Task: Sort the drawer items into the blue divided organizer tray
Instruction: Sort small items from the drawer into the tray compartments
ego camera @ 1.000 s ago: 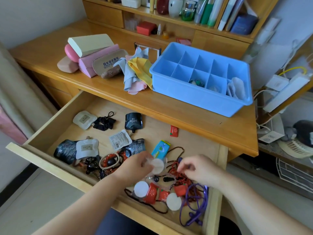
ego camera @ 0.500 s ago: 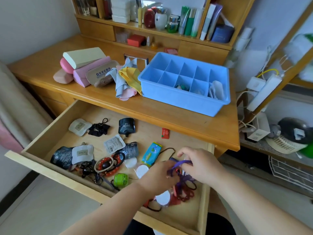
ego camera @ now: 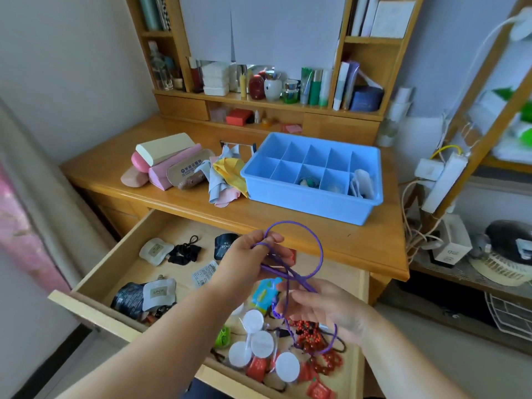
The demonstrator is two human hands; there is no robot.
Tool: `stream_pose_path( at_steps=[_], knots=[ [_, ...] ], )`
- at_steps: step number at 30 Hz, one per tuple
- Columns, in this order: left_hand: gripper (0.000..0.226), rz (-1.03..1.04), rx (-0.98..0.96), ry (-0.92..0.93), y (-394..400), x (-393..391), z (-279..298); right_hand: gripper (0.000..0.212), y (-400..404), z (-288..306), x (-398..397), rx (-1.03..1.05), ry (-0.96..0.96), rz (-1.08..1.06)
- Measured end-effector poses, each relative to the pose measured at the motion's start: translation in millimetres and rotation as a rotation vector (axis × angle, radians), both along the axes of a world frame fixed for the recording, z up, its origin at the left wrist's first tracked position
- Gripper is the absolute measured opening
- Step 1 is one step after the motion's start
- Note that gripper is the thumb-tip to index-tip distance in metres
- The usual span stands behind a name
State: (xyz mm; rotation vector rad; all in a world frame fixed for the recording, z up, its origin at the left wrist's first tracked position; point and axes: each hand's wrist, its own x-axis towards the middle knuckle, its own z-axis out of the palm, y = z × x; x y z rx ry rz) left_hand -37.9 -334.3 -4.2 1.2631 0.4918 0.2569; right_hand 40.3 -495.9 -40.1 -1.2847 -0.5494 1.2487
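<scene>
A purple cord is lifted above the open wooden drawer, looped between both hands. My left hand grips its upper loop with curled fingers. Below it, my right hand holds the lower strand, which trails down to the drawer. The blue divided organizer tray stands on the desk behind, with a few small items in its front right compartments. The drawer holds sachets, white round pads, red beads, red packets and a green item.
Glasses cases and crumpled cloths lie on the desk left of the tray. Shelves with bottles and books rise at the back. A power strip and cables hang at the right, beside a rack with a fan.
Both hands went into the pile at the drawer's front right, took the purple cord and raised it out of the drawer. The camera tilted up.
</scene>
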Motion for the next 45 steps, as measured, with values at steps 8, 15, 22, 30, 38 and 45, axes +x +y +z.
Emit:
stream_pose_path(
  at_steps=[8, 15, 22, 30, 38, 45],
  knots=[
    [0.024, 0.129, -0.353, 0.117, 24.5, -13.3, -7.7, 0.029, -9.3, 9.7, 5.7, -0.033, 0.108, -0.236],
    [0.028, 0.099, -0.462, 0.02, 28.5, -23.2, -15.2, 0.036, -1.7, 30.7, 5.2, -0.098, -0.369, -0.203],
    [0.037, 0.028, -0.397, -0.107, 26.3, -26.0, -21.0, 0.026, 17.7, 102.6, 13.2, 0.183, -0.62, -0.249],
    [0.086, -0.053, -0.664, -0.156, 16.9, -27.8, -27.6, 0.027, 29.9, 119.3, 10.1, 0.35, -0.345, -0.272],
    [0.031, -0.252, -0.297, -0.04, -13.7, -32.3, -12.8, 0.033, 33.1, 78.8, 5.1, 0.327, -0.117, -0.469],
    [0.015, -0.458, 0.199, 0.219, 8.5, -61.0, 1.9, 0.029, 15.2, 48.7, 16.1, 0.245, -0.272, -0.5]
  ],
)
